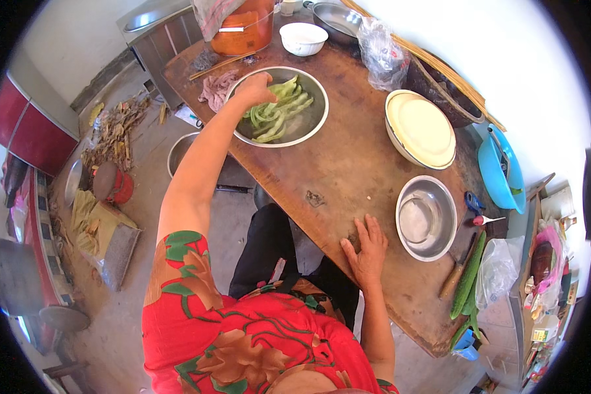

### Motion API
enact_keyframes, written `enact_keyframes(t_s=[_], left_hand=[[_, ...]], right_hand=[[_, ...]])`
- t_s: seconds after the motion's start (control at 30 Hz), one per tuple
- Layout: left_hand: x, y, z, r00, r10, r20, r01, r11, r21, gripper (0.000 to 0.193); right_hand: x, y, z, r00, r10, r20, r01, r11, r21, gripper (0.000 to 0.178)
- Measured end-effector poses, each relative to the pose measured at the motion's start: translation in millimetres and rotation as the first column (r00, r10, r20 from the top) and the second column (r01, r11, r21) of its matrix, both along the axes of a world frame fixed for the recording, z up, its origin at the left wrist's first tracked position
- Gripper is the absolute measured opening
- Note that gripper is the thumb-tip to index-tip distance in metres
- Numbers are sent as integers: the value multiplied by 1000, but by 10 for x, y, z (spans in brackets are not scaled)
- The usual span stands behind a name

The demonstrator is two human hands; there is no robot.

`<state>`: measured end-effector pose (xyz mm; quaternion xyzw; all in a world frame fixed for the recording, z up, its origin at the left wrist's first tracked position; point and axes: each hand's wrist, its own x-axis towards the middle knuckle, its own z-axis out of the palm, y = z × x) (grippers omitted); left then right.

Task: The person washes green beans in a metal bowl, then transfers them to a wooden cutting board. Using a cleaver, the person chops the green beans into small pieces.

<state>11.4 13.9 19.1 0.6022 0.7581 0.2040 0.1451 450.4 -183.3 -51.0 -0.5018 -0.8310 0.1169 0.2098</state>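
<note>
No lettering can be read; marks on the orange bucket [248, 29] and clear plastic bag [381, 56] are too small to tell.

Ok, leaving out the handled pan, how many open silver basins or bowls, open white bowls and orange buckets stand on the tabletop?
Silver: 2 (wide silver metal basin holding long green vegetables; smaller round silver metal bowl)
White: 1 (round white bowl)
Orange: 1 (round orange bucket)
Total: 4

1. Toward twelve o'clock from mid-view, I see a white bowl [303, 38] beside an orange bucket [244, 34].
2. At two, a cream-lidded bowl [420, 128].
3. At three, a blue basin [490, 167].
4. Around four, a long cucumber [468, 279].
5. At ten, dry plant scraps [118, 139].
</note>
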Motion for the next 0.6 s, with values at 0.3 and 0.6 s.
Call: enact_keyframes(t_s=[0.3, 0.6], left_hand=[[608, 121, -244, 980, -18, -197, -37, 962, -271, 102], [425, 39, -112, 993, -28, -115, 27, 1000, -6, 44]], right_hand=[[-8, -2, 34, 1000, -8, 12, 8, 1000, -10, 56], [-21, -2, 63, 1000, -11, 10, 12, 1000, -27, 55]])
